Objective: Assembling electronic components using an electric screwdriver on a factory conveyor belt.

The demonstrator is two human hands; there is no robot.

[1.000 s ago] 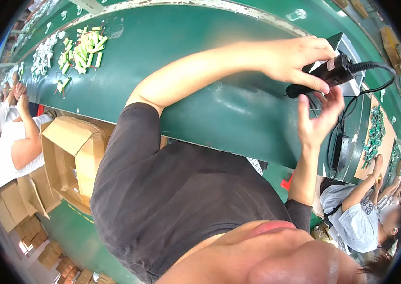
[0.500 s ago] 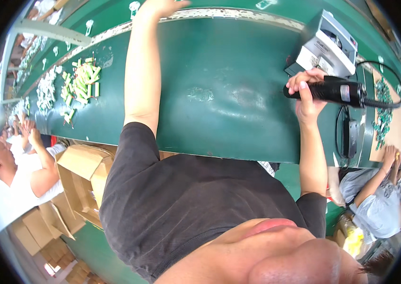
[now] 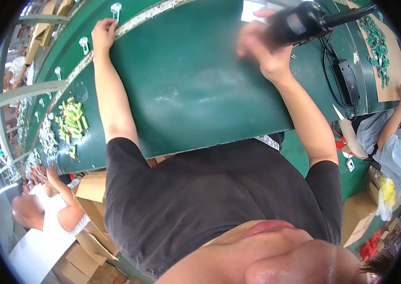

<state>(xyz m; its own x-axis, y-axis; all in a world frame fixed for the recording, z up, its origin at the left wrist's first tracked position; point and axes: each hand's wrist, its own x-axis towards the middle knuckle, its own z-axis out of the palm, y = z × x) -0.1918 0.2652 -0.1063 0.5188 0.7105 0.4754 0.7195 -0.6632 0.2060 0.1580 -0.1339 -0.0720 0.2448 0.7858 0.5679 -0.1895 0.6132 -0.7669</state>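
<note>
My left hand (image 3: 103,36) reaches over the far rail. Its fingertips are closed on the lower end of a small white plastic part (image 3: 116,9) with a round head and a narrow stem. In my right hand (image 3: 267,53), raised over the right of the green bench and blurred by motion, is a black corded electric screwdriver (image 3: 292,26). Its thick cable (image 3: 352,15) runs off to the right. The tool's tip is hidden or blurred.
Green-yellow cylindrical cells (image 3: 71,120) lie in a pile at left, beside white parts (image 3: 48,135). A black power adapter (image 3: 346,81) and green circuit boards (image 3: 376,52) on cardboard are at right. Co-workers sit on both sides. More white parts (image 3: 84,45) line the strip beyond the rail (image 3: 79,68).
My left hand has moved left and closed on the white part. My right hand has carried the screwdriver up and left, and the view has shifted, leaving the grey box mostly out of sight.
</note>
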